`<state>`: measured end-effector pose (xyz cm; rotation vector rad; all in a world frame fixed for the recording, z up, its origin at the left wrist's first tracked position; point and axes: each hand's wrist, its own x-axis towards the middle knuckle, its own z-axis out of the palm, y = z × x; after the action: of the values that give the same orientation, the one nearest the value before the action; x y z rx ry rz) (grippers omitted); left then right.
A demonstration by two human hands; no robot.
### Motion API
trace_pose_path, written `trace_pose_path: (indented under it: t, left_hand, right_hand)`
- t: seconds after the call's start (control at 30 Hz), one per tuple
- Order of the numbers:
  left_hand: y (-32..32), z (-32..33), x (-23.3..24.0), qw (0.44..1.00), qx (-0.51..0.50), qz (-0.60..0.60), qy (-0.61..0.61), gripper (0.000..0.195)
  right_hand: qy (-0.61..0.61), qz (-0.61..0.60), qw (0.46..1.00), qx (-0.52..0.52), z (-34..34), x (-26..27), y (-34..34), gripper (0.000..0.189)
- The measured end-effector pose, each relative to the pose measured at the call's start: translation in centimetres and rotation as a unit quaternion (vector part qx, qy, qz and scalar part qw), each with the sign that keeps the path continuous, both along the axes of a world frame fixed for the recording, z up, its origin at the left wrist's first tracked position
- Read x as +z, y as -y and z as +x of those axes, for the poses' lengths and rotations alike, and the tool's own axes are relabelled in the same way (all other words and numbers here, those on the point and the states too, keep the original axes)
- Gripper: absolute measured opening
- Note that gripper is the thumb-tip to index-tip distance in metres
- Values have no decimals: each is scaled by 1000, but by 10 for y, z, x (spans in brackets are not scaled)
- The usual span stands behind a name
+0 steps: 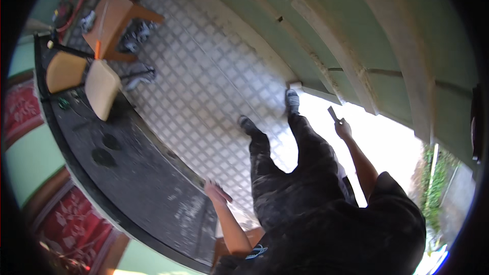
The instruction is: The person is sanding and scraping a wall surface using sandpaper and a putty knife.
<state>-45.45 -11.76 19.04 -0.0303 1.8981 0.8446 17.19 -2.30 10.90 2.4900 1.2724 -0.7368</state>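
On the left, my left hand [215, 191] is beside the dark countertop's edge, holding a reddish-brown, flat object [224, 193] whose kind I cannot tell. My right hand [343, 128] is stretched out to the right, closed around a flat, dark, blade-like piece [332, 113] that points up and away from me. Bright light lies behind that hand. Both arms are apart, and my legs in dark trousers stand between them on the tiled floor [214, 95].
The long dark counter [153, 187] curves along the left, with a beige chair [101, 88] against it. Beyond stands an orange-brown table [110, 15] near crumpled plastic [138, 36]. Green wall panels with wooden beams [344, 57] run along the right, beside a bright opening.
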Motion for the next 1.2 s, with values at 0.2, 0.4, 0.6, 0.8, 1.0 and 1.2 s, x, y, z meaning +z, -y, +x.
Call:
trace_pose_path:
  t: [0.2, 0.4, 0.6, 0.8, 1.0, 1.2]
  left_hand:
    - [27, -111, 79, 988, 152, 7, -4, 53]
    - [-136, -157, 91, 978, 132, 58, 150, 58]
    - [-357, -83, 145, 974, 27, 226, 9, 43]
    - [-495, 1, 221, 845, -283, 313, -327, 61]
    - [-565, 33, 256, 835, -224, 394, -312, 64]
    - [-628, 53, 248, 719, -399, 508, -258, 53]
  right_hand:
    - [-81, -122, 962, -229, -90, 103, 37, 35]
    - [-275, -9, 914, -299, -179, 104, 2, 31]
    - [-487, 147, 837, -200, -301, 159, -179, 31]
    - [-622, 150, 765, -69, -425, 325, -338, 56]
    - [-665, 195, 720, -30, -453, 363, -382, 84]
    - [-406, 464, 782, -93, -471, 367, -401, 76]
